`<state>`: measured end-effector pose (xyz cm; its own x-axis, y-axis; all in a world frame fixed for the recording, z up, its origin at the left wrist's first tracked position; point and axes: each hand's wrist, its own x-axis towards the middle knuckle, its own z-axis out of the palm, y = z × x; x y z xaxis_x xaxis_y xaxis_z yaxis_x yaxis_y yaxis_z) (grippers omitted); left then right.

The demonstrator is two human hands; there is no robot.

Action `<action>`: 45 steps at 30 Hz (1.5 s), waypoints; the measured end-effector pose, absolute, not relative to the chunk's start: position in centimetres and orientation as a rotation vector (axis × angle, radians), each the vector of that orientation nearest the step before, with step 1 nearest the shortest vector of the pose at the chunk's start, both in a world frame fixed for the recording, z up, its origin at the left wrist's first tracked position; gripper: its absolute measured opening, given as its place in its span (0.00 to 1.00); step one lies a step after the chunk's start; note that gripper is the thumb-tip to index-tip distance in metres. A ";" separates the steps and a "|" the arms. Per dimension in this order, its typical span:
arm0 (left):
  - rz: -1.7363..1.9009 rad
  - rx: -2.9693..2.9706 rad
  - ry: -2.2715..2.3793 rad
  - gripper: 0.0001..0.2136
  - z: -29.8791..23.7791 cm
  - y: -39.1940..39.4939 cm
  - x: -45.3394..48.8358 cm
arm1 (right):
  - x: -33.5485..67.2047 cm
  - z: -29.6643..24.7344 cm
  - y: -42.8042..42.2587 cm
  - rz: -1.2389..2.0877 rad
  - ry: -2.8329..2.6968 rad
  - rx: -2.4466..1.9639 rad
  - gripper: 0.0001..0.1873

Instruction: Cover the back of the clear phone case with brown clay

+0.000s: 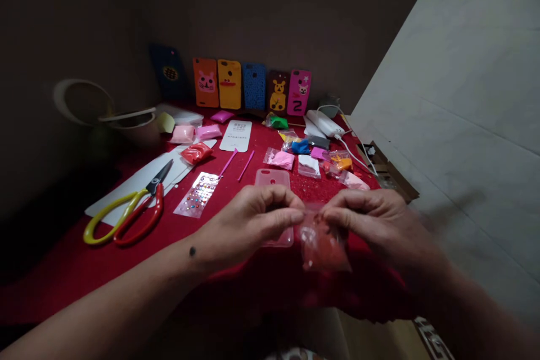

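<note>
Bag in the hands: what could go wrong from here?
Drop: the left hand and right hand pinch only the top part of the bag, so it could slip, perhaps off the front of the red cloth.
Knock: the translucent phone case lies partly behind the left hand and might get nudged.

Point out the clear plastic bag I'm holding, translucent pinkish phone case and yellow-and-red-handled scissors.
Clear plastic bag (324, 250): head view, reddish lower part.
Translucent phone case (282, 178): head view, upper end.
Scissors (153, 185): head view, around the pivot.
</note>
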<state>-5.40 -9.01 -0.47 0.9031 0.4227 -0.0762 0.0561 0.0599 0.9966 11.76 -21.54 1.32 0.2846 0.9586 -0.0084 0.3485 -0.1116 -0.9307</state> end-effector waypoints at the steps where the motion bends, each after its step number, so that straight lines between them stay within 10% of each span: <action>1: 0.327 1.442 0.434 0.07 -0.5 -8.5 -5.4 | 12.7 1.4 -20.9 0.795 -1.196 -1.644 0.11; 17: 0.485 1.324 0.665 0.09 -1.7 -6.4 -4.8 | 17.5 -0.6 -18.2 0.416 -1.123 -1.882 0.14; 25: 0.452 1.352 0.633 0.12 -2.1 -6.7 -4.3 | 13.0 -3.3 -24.1 0.342 -2.000 -2.116 0.38; 45: 0.307 1.554 0.548 0.14 -0.5 -6.2 -3.1 | 12.5 -0.7 -17.9 0.035 -1.877 -1.736 0.20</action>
